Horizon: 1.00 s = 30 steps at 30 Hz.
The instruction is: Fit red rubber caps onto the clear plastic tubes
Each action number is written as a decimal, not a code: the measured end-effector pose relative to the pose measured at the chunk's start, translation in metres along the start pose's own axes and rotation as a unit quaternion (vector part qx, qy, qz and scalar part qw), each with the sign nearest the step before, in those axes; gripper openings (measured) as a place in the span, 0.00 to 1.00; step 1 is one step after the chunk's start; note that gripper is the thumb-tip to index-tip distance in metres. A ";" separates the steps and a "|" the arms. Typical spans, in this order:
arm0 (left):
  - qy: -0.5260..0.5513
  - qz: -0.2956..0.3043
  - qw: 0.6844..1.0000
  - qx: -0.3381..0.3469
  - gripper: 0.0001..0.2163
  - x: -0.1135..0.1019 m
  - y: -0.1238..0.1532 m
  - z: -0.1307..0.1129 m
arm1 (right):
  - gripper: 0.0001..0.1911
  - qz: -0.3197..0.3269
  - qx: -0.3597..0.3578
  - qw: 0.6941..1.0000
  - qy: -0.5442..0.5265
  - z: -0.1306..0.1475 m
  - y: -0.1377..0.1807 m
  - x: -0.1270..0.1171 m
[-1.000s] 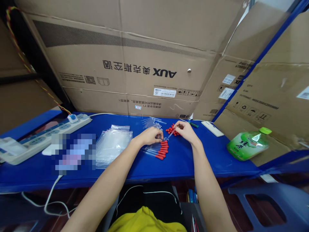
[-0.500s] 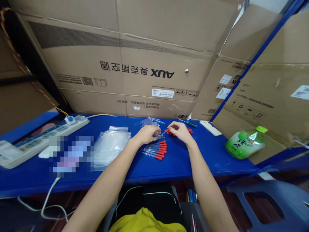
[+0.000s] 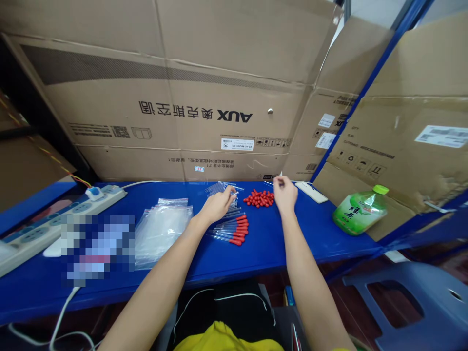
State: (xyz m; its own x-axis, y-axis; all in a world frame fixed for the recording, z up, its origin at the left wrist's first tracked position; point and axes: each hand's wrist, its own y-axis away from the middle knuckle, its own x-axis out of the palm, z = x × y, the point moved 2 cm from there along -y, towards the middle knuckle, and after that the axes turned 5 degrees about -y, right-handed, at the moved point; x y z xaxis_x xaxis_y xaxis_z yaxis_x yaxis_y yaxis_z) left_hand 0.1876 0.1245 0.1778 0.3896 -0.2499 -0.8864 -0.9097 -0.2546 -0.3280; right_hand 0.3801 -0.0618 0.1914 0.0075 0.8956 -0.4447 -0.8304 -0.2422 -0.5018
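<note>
On the blue table (image 3: 263, 248) my left hand (image 3: 216, 205) is closed in a pinch on a thin clear tube (image 3: 234, 194), right beside a loose pile of clear tubes (image 3: 219, 187). A row of several tubes with red caps (image 3: 234, 230) lies just in front of that hand. A heap of loose red caps (image 3: 259, 198) sits between my hands. My right hand (image 3: 285, 192) hovers behind and to the right of the caps, its fingertips pinched together; what they hold, if anything, is too small to make out.
A stack of clear plastic bags (image 3: 164, 229) lies left of the tubes. A white power strip (image 3: 54, 222) runs along the far left. A green bottle (image 3: 360, 212) lies at the right and a white flat device (image 3: 310, 191) is behind it. Cardboard boxes (image 3: 204, 97) wall the back.
My hands, together over the capped tubes before, have parted: the left went back to the clear tube pile, the right swung right past the red caps. The view shifted slightly.
</note>
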 end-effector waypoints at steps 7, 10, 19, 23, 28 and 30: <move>0.069 -0.044 0.995 -0.062 0.08 0.000 -0.004 0.006 | 0.18 0.044 0.243 0.960 0.133 -0.061 -0.009 -0.016; 0.142 -0.056 0.986 -0.067 0.07 0.002 -0.007 0.012 | 0.17 0.051 0.249 0.957 0.138 -0.064 -0.006 -0.008; 0.476 -0.091 0.851 -0.202 0.17 -0.002 -0.006 0.014 | 0.09 -0.019 0.229 0.963 0.140 -0.058 -0.006 -0.005; 0.554 -0.116 0.791 -0.235 0.23 -0.006 -0.007 0.011 | 0.09 -0.081 0.134 0.982 0.108 -0.042 -0.007 0.001; 0.567 -0.127 0.777 -0.243 0.21 -0.006 -0.007 0.011 | 0.09 -0.099 0.005 0.992 0.077 -0.023 0.000 0.021; 0.567 -0.135 0.772 -0.255 0.20 -0.005 -0.006 0.012 | 0.08 -0.075 0.009 0.995 0.067 -0.026 0.002 0.027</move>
State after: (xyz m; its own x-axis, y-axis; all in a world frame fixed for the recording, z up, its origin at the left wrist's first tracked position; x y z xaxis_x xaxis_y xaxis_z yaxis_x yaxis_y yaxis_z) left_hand 0.1896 0.1387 0.1801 0.6938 -0.7060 0.1420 -0.7106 -0.7031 -0.0241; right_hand 0.3932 -0.0481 0.1595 0.2049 0.8636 -0.4606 -0.8246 -0.1012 -0.5565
